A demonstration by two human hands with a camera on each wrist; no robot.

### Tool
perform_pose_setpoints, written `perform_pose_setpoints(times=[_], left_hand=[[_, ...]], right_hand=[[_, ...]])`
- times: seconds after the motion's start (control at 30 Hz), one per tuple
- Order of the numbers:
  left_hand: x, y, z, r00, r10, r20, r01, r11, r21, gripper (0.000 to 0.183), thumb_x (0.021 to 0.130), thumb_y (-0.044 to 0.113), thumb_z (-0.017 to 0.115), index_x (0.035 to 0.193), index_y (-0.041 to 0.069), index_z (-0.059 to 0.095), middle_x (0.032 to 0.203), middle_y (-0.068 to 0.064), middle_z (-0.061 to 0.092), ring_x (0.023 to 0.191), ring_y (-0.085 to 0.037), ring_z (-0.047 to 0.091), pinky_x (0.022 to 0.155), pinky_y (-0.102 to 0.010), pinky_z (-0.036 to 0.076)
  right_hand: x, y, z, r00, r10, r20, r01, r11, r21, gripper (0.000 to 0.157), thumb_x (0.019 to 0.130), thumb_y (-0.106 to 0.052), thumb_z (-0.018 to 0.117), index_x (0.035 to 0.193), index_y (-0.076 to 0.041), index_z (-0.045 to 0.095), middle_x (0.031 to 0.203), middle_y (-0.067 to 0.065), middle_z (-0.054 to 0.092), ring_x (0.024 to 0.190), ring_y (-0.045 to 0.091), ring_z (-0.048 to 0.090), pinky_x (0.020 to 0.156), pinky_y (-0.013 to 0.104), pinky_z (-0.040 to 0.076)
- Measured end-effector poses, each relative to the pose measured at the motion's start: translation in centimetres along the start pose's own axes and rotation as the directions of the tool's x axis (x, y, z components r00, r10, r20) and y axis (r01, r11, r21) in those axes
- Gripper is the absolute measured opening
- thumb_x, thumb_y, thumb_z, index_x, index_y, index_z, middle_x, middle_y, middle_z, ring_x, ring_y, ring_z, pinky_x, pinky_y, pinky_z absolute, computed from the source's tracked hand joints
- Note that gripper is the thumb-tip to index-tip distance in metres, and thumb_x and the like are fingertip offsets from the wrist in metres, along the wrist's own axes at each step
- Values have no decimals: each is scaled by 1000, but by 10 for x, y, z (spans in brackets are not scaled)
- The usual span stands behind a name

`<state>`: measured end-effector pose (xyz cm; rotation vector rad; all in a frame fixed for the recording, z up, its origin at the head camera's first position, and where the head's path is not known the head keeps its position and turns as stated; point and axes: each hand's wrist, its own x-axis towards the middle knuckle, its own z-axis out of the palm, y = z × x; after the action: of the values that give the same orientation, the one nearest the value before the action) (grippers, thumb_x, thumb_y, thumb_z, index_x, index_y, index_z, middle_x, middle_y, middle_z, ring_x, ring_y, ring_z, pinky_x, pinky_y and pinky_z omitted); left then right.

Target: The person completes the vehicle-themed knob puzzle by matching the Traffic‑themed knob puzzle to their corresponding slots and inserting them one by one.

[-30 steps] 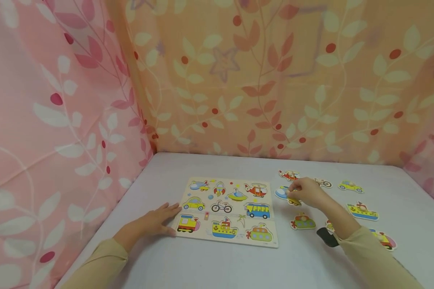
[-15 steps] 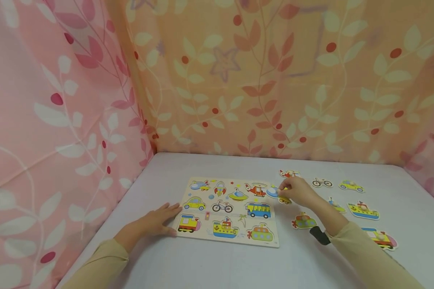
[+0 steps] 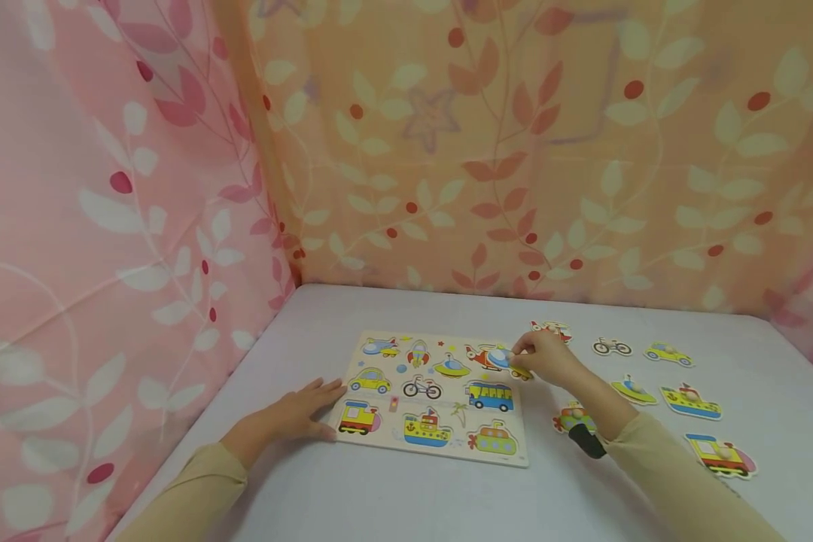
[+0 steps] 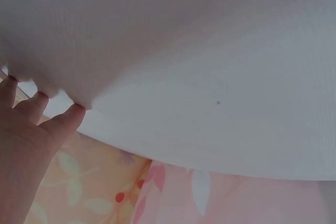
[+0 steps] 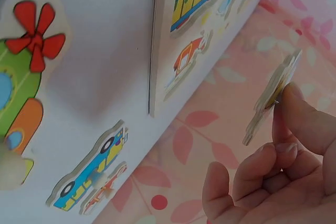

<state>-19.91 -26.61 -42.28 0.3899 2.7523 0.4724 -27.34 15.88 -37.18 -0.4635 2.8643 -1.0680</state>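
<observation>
In the head view my right hand (image 3: 547, 360) pinches a blue-and-yellow airplane puzzle piece (image 3: 500, 358) between thumb and fingertips. The piece overlaps the helicopter picture at the upper right of the puzzle board (image 3: 457, 412). From the right wrist, the airplane piece (image 5: 270, 98) appears nearly edge-on, tilted and raised above the table, the other fingers loosely curled below it. My left hand (image 3: 303, 412) lies at the board's left edge with its fingers extended, fingertips right at the edge. In the left wrist view, three fingertips of the left hand (image 4: 39, 124) touch the white surface.
Right of the board lie knobbed pieces: helicopter (image 3: 551, 331), bicycle (image 3: 612, 346), car (image 3: 668, 354), flying saucer (image 3: 633, 390), ship (image 3: 691, 401), train (image 3: 721, 455) and submarine (image 3: 572, 414), partly covered by a black wrist device (image 3: 588, 442). A bus piece (image 5: 86, 174) shows from the right wrist.
My right hand has moved left with the airplane piece, from among the loose pieces to over the board's right side. The left hand has stayed at the board's edge.
</observation>
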Motion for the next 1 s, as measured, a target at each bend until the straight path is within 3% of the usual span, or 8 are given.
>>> perform_pose_setpoints(times=[0.4, 1.0], left_hand=[[0, -1, 3, 1000, -13, -4, 13, 1000, -5, 86, 79, 42, 77, 151, 17, 37, 158, -4, 29, 146, -38, 13, 108, -68, 17], [0, 1, 3, 1000, -8, -16, 8, 1000, -9, 86, 79, 42, 78, 151, 17, 37, 158, -4, 29, 146, -38, 13, 108, -68, 18]], right_hand=[[8, -14, 13, 999, 51, -1, -51, 998, 41, 11, 88, -9, 70, 90, 2, 67, 76, 7, 50, 77, 22, 48, 60, 28, 40], [22, -36, 26, 1000, 16, -5, -16, 999, 50, 9, 87, -6, 70, 90, 2, 68, 76, 7, 51, 75, 22, 50, 58, 27, 40]])
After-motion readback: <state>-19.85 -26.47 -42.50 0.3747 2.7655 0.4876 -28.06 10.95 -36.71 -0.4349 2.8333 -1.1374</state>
